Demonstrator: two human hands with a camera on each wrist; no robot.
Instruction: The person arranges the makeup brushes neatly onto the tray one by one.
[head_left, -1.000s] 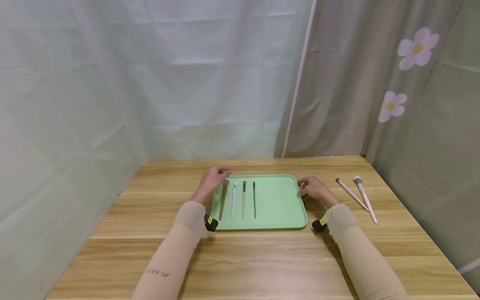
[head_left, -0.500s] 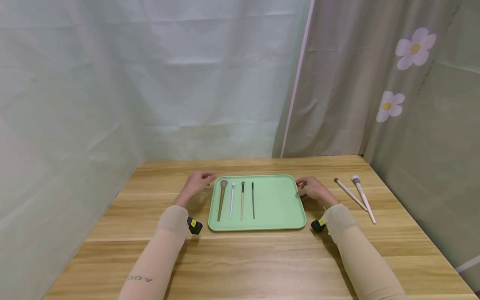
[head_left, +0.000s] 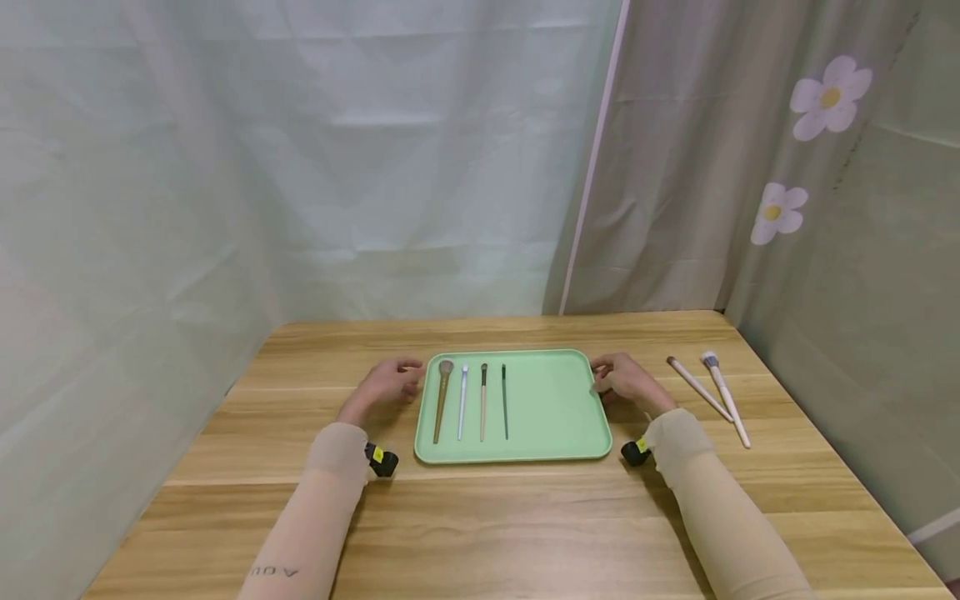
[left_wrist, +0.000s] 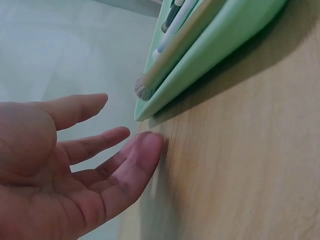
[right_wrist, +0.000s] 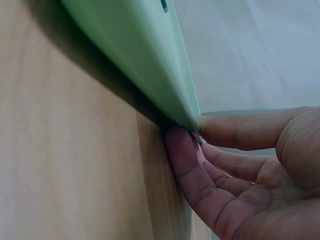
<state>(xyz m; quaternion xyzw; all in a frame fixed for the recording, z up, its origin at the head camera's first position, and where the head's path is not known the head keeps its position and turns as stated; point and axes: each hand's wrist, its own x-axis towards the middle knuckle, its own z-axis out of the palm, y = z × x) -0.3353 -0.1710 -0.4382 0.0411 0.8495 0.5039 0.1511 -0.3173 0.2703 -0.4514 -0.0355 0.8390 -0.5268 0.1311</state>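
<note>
A light green tray [head_left: 558, 408] lies on the wooden table, bearing several makeup brushes in a row on its left half. Leftmost is a brown-handled brush [head_left: 442, 402] with a fluffy head; right of it come a pale brush [head_left: 462, 404], a pinkish one with a dark head [head_left: 483, 404] and a thin dark one [head_left: 505, 404]. My left hand [head_left: 386, 382] is just left of the tray, fingers loosely bent, apart from the rim in the left wrist view. My right hand [right_wrist: 245, 175] pinches the tray's right rim, thumb on the edge and a finger beneath.
Two more makeup brushes lie right of the right hand: a shorter one [head_left: 700, 387] and a white-handled one [head_left: 726, 400], their handle ends close together. Curtains [head_left: 420, 167] hang behind and at both sides of the table [head_left: 510, 525].
My left hand has moved left, off the tray's upper left corner, then down slightly beside its left edge. The right hand stays at the right rim. The brushes keep their places on the tray.
</note>
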